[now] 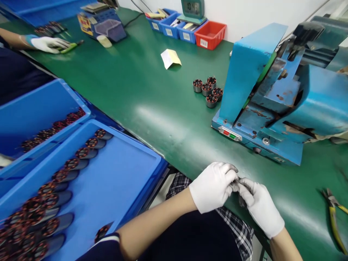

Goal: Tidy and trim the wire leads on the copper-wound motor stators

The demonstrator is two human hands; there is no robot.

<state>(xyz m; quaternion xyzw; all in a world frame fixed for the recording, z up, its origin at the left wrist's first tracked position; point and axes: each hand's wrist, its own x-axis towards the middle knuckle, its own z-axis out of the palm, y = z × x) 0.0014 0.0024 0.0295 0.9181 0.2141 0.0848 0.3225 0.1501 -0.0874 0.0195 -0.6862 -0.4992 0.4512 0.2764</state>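
Note:
My left hand [213, 186], in a white glove with darkened fingertips, is closed in a pinch at the table's front edge. Against it, my right hand [262, 206], gloved the same way, has its fingers curled in. Both sets of fingertips meet, and whatever sits between them is hidden. Beyond my hands stand several round motor stators [207, 89] with copper windings, grouped beside a blue machine [244, 72]. To my left, a blue tray [133, 156] holds rows of similar wound stators [72, 164].
Yellow-handled pliers [333, 217] lie at right on the green table [130, 69]. Small blue bins [170, 30], a red bin [210, 35] and a clock [193, 9] line the wall. A folded paper [170, 58] lies mid-table. A co-worker's gloved hand [50, 44] touches a green-handled tool [69, 48].

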